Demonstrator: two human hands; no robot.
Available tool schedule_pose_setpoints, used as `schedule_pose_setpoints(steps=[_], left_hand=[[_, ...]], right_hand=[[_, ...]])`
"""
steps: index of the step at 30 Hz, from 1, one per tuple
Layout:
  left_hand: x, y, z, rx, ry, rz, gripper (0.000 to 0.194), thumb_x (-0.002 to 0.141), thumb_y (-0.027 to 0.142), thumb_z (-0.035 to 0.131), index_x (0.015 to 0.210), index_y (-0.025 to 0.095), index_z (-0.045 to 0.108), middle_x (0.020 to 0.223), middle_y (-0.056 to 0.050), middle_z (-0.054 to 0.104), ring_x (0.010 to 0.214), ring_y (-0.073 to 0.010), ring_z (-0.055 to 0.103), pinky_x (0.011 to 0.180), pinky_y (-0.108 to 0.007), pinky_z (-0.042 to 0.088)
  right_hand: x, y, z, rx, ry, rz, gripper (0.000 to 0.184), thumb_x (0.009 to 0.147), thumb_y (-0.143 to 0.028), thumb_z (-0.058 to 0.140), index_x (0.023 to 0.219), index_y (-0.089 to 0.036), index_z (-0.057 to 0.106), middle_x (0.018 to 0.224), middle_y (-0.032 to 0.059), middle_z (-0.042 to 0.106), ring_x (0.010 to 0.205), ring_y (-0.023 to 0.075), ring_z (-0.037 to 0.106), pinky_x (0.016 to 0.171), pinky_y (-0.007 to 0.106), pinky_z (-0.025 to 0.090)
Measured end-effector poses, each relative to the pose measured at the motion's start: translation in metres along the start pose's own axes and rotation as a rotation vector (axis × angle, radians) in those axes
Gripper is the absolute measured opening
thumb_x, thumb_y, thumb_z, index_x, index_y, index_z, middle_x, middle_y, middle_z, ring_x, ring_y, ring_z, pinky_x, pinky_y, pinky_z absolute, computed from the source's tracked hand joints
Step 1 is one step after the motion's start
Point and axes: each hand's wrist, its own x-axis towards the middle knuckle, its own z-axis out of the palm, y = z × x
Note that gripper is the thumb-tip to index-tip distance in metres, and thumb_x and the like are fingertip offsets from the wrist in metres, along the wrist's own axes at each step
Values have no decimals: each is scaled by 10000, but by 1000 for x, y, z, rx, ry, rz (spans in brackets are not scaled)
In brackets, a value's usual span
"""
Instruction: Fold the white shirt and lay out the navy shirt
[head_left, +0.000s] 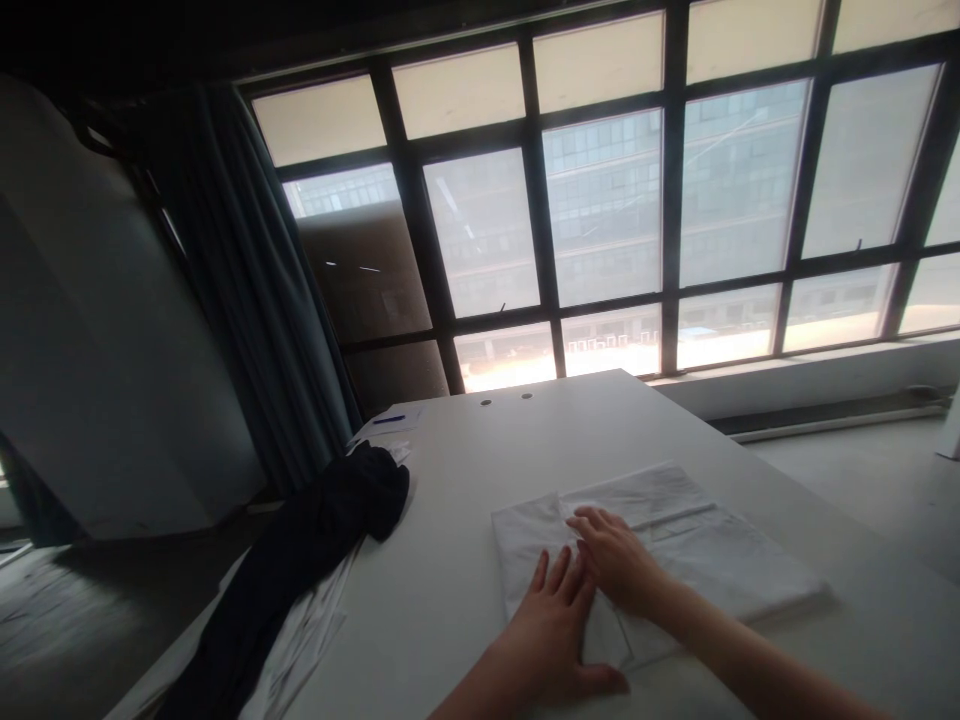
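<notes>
Left hand: we are keeping our left hand point(544, 630) at 6 o'clock, palm down with its fingers spread, pressing on the near part of the cloth; it is not pinching anything.

Right hand: we are laying our right hand point(615, 560) on the cloth just beside the left, reaching in from 4 o'clock with its fingers slightly apart. It is resting flat and not visibly pinching.

Cloth: a folded white cloth point(720, 560) is lying flat at 12 o'clock on a white table point(442, 590), directly under both hands, with a loose folded flap showing by the fingers.

Table, left: a crumpled black garment point(330, 520) is lying along the edge at 10 o'clock, on top of some printed papers point(300, 640).

Table, far end: a sheet of paper point(401, 420) with a blue pen point(388, 420) is sitting at 11 o'clock, and two small round holes point(486, 402) are showing near the far edge.

Beyond: a dark curtain point(251, 280) is hanging at 10 o'clock, and a large gridded window point(600, 215) is filling 12 to 2 o'clock.
</notes>
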Motion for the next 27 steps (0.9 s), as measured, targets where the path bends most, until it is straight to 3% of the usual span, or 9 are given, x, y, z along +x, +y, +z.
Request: schedule_pose_setpoints(steps=[4, 7, 9, 12, 14, 17, 21, 24, 27], left_hand=[[-5, 1, 5, 7, -41, -19, 994, 885, 838, 362, 1616, 287, -26, 1692, -68, 18, 1539, -343, -73, 1242, -602, 10], [-4, -4, 17, 16, -41, -41, 958, 898, 827, 342, 1618, 243, 102, 1686, -116, 91, 1543, -351, -41, 1236, -608, 9], [0, -8, 26, 36, -16, -65, 929, 895, 822, 365, 1584, 210, 243, 1652, -159, 224, 1541, -360, 73, 1236, -600, 43], [9, -21, 34, 83, 110, -158, 738, 927, 751, 421, 1445, 226, 449, 1494, -152, 479, 1423, -345, 372, 1210, -560, 201], [12, -33, 36, 104, 209, -216, 696, 881, 742, 519, 1353, 232, 518, 1447, -137, 517, 1366, -334, 431, 1195, -518, 254], [14, -54, 36, 88, 233, -229, 946, 722, 828, 632, 1409, 197, 473, 1593, -163, 340, 1480, -360, 263, 1237, -499, 175], [13, -69, 34, 58, 132, -222, 1205, 650, 911, 594, 1551, 168, 298, 1667, -165, 167, 1535, -367, 105, 1257, -523, 80], [12, -66, 29, 64, 85, -229, 1266, 580, 925, 627, 1540, 155, 329, 1646, -190, 225, 1515, -401, 169, 1246, -542, 109], [9, -57, 14, 91, 79, -245, 1195, 554, 869, 693, 1483, 169, 418, 1535, -199, 425, 1426, -426, 351, 1212, -552, 205]], right_hand=[[0, 8, 27, 56, -112, -45, 562, 1044, -457, 279, 1523, -202, 425, 1607, 130, 367, 1501, 312, 263, 1205, 550, 190], [-5, 22, 34, 65, -169, -66, 636, 1036, -554, 251, 1563, -211, 348, 1633, 131, 303, 1523, 313, 203, 1212, 573, 149], [-9, 26, 34, 53, -169, -72, 666, 1026, -589, 258, 1576, -218, 313, 1642, 135, 272, 1528, 326, 176, 1211, 589, 128], [-15, 26, 34, 39, -176, -74, 693, 1015, -618, 270, 1583, -221, 294, 1647, 144, 248, 1526, 359, 161, 1202, 618, 111], [-18, 26, 34, 43, -189, -78, 702, 1011, -624, 272, 1587, -222, 280, 1650, 146, 237, 1524, 376, 152, 1197, 634, 105], [-19, 25, 29, 63, -225, -93, 723, 1001, -624, 302, 1598, -220, 241, 1656, 149, 220, 1529, 379, 123, 1194, 639, 98], [-16, 16, 10, 73, -273, -105, 744, 938, -534, 468, 1580, -197, 302, 1640, 161, 278, 1522, 379, 157, 1191, 643, 103], [-14, 0, 0, 59, -163, -147, 676, 845, -376, 571, 1486, -188, 467, 1573, 157, 413, 1472, 348, 298, 1215, 602, 76], [-19, -18, 7, 96, -81, -177, 664, 853, -300, 534, 1499, -174, 447, 1565, 143, 430, 1458, 301, 338, 1236, 522, 131]])
